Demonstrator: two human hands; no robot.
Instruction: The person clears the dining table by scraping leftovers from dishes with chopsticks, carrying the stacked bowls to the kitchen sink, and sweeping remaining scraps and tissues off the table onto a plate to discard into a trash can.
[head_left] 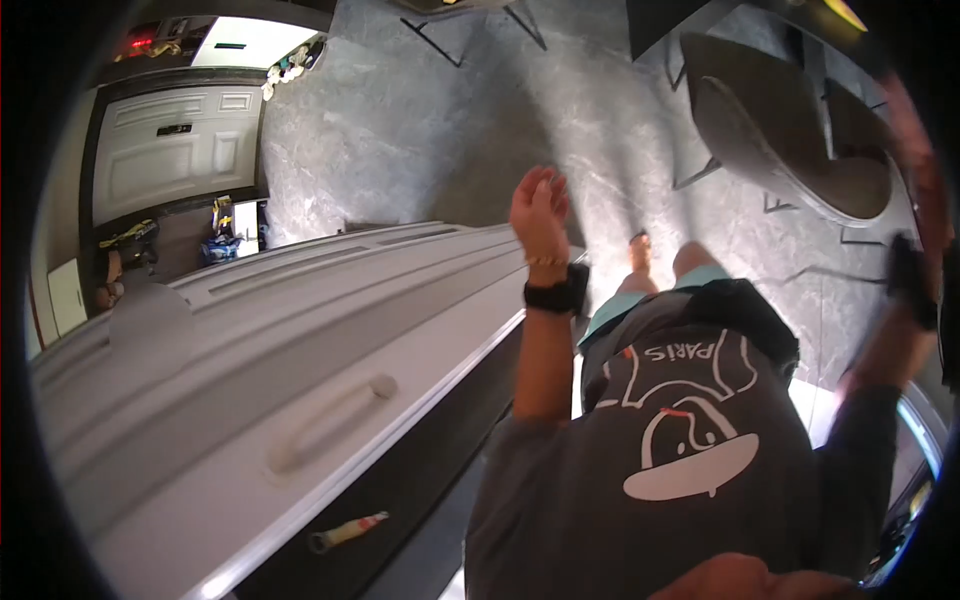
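My left hand (540, 213) is raised beside the edge of a white panelled door (300, 330), its fingers loosely bent and apart with nothing visible in them. A black watch (553, 291) and a thin bracelet (545, 261) circle that wrist. At the far right edge, my right hand (918, 130) is smeared by motion, near a grey chair (760, 140); its fingers cannot be made out. A dark band (912, 282) sits on the right wrist. The door carries a long pale handle (330, 425).
Grey marble-look floor (400, 120) stretches ahead. Another white door (175, 145) stands at the far left, with bags (225, 235) and shoes (290, 65) near it. A small pale object with a red end (348, 532) lies against a dark surface below.
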